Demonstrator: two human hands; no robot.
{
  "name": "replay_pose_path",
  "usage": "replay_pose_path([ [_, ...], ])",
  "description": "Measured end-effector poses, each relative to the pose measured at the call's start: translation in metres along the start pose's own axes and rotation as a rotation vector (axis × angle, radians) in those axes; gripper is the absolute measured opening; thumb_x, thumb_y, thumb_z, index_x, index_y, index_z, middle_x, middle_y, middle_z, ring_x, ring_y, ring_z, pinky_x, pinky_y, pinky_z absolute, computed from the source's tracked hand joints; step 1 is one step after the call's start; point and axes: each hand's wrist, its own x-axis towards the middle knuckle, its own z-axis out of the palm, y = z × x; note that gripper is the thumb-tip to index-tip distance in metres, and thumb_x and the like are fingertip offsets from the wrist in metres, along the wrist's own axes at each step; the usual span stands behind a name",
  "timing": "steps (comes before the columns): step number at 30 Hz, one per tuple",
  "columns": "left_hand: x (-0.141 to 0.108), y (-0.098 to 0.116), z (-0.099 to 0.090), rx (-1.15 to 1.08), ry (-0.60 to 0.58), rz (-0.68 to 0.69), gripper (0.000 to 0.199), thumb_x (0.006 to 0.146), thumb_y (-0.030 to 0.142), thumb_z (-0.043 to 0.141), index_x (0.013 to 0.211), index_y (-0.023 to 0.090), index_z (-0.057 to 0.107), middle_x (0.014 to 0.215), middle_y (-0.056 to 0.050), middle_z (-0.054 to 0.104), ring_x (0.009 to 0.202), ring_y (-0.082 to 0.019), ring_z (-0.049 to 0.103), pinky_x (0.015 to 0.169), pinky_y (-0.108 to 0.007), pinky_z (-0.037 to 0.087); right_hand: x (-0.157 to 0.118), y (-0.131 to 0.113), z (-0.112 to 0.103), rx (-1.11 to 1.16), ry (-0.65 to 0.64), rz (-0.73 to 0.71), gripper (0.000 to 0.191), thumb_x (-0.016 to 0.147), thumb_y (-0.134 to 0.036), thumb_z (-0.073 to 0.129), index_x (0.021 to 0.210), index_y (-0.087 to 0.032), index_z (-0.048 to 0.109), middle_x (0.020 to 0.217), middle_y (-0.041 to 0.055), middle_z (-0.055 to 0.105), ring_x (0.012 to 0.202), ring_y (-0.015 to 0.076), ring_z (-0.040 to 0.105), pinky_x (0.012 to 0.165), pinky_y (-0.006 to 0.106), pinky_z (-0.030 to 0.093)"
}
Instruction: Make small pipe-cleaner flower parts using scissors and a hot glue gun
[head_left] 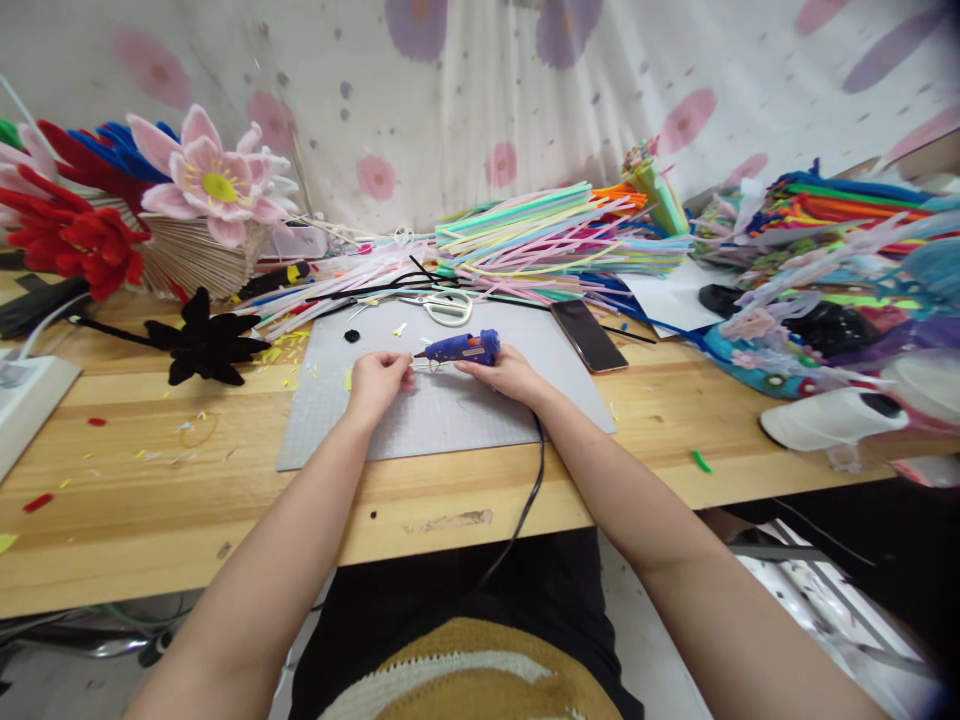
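Observation:
My right hand (507,374) grips a blue hot glue gun (463,347), whose dark nozzle points left. Its black cord runs down past the table's front edge. Just left of the nozzle, the fingers of my left hand (381,382) are pinched together. A thin, pale sliver shows by those fingertips, too small to name. Both hands are over a grey cutting mat (442,432). Behind the glue gun lie white-handled scissors (448,308), and a small black disc (351,336) sits on the mat's left part.
A black phone (589,336) lies at the mat's right edge. Bundles of pastel pipe cleaners (532,235) pile up at the back. To the left are a black fuzzy flower (204,338), a pink flower (219,186) and a white power strip (34,400). A white spool (832,418) lies right.

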Motion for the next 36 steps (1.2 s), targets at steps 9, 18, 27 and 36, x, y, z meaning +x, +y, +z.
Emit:
replay_pose_path([
  [9, 0.000, 0.001, 0.001, -0.012, 0.010, -0.002, 0.013, 0.067, 0.022, 0.062, 0.060, 0.012, 0.060, 0.051, -0.001, 0.058, 0.045, -0.012, 0.056, 0.043, -0.025, 0.050, 0.000, 0.000, -0.001, -0.002, 0.008, -0.015, 0.044, 0.070, -0.052, 0.062, 0.095, -0.016, 0.068, 0.073, 0.0018, 0.062, 0.069, 0.0132, 0.053, 0.071, 0.027, 0.043],
  [18, -0.002, 0.002, 0.001, -0.007, 0.003, 0.000, 0.013, 0.067, 0.022, 0.063, 0.062, 0.010, 0.060, 0.052, -0.002, 0.058, 0.045, -0.011, 0.056, 0.043, -0.024, 0.050, -0.001, -0.001, -0.002, 0.014, 0.013, 0.003, 0.038, 0.070, -0.052, 0.062, 0.082, -0.016, 0.066, 0.059, -0.0007, 0.054, 0.063, 0.0123, 0.051, 0.064, 0.026, 0.042],
  [27, -0.005, 0.006, -0.001, -0.029, -0.007, -0.010, 0.013, 0.067, 0.022, 0.064, 0.063, 0.010, 0.060, 0.054, -0.001, 0.058, 0.046, -0.011, 0.055, 0.044, -0.024, 0.050, 0.001, 0.005, -0.007, 0.002, 0.059, 0.052, 0.037, 0.068, -0.052, 0.062, 0.079, -0.016, 0.065, 0.058, -0.0012, 0.054, 0.060, 0.0115, 0.051, 0.061, 0.025, 0.042],
  [36, -0.011, 0.021, -0.007, -0.258, -0.093, 0.063, 0.023, 0.058, 0.029, 0.071, 0.069, 0.011, 0.063, 0.058, 0.001, 0.057, 0.049, -0.008, 0.053, 0.044, -0.021, 0.048, -0.005, 0.010, -0.042, 0.096, 0.304, 0.141, 0.042, 0.067, -0.057, 0.059, 0.068, -0.015, 0.061, 0.047, -0.0026, 0.046, 0.043, 0.0080, 0.040, 0.047, 0.024, 0.034],
])
